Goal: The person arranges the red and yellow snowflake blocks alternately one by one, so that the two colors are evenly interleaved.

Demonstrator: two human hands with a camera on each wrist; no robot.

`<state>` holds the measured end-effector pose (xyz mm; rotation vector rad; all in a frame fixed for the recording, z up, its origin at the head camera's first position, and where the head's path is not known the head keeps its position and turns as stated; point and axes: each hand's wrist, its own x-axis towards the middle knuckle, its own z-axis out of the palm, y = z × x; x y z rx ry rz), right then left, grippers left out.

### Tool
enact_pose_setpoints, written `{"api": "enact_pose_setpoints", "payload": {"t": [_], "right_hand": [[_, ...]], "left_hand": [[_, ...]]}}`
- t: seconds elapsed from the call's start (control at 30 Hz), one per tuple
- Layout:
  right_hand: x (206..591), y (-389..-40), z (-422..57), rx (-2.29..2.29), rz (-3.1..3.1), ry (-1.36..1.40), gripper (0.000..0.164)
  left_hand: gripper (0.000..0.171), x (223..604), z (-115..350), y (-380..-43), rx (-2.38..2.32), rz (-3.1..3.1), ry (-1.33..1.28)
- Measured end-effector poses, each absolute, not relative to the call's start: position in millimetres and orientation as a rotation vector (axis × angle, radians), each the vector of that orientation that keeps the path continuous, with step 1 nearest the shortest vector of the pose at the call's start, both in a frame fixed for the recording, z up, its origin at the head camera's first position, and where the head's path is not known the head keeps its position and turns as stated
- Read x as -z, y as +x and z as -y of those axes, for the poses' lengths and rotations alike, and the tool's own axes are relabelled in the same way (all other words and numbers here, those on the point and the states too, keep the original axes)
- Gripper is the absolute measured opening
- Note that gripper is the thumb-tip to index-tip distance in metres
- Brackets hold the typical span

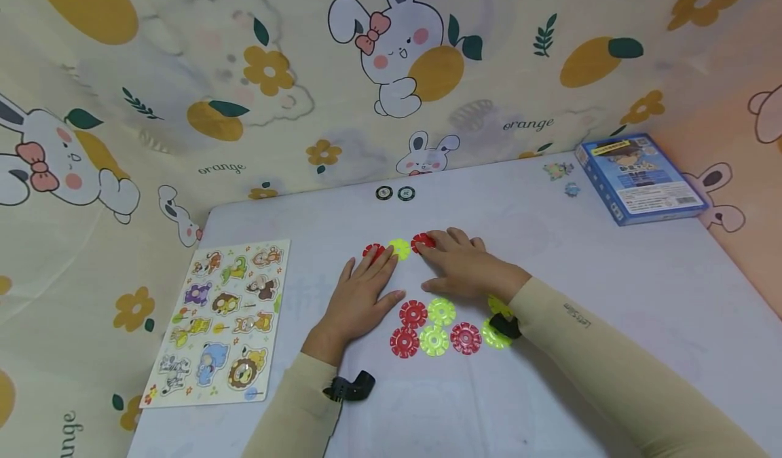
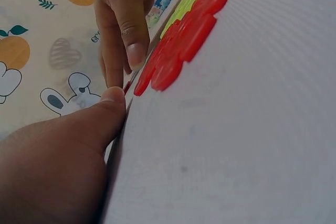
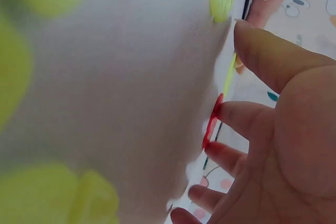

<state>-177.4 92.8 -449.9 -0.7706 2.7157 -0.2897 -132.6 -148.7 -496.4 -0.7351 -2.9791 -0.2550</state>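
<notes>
Three flower-shaped plastic discs lie in a row on the table: a red disc [image 1: 369,248], a yellow-green disc [image 1: 400,248] and another red disc [image 1: 419,242]. My left hand [image 1: 360,300], fingers extended, rests its fingertips on the left red disc and partly hides it. The fingertips of my right hand [image 1: 464,266] touch the right red disc, seen edge-on as a red disc [image 3: 211,124] in the right wrist view. Closer to me lie several more, including a red disc [image 1: 413,314] and a yellow-green disc [image 1: 434,340]; my right sleeve and wrist strap cover part of that group.
A board of animal pieces [image 1: 277,309] lies at the left. Two dark round chips [image 1: 384,193] sit near the back edge. At the back right are a blue box [image 1: 641,180] and small colourful pieces [image 1: 571,189]. Patterned cloth [image 1: 275,139] rises behind the table.
</notes>
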Motion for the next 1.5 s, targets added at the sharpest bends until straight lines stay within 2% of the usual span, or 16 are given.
{"api": "enact_pose_setpoints", "payload": {"t": [0.43,0.87,1.1,1.27,1.5], "right_hand": [[449,-176,-86,0.266,-2.715,-0.759,0.09],[453,-178,-84,0.333,-2.716,-0.751,0.084],[444,-176,-102,0.745,-2.663,-0.712,0.077],[428,-162,-126,1.22,-2.456,-0.675,0.064],[432,-139,-174,1.564,-2.237,-0.647,0.049]], "left_hand": [[0.075,499,149,-132,0.254,2.992,-0.723],[0.075,502,151,-133,0.274,2.979,-0.729],[0.074,502,150,-133,0.297,2.981,-0.723],[0.076,500,150,-132,0.295,2.998,-0.707],[0.075,499,150,-133,0.308,2.967,-0.735]]}}
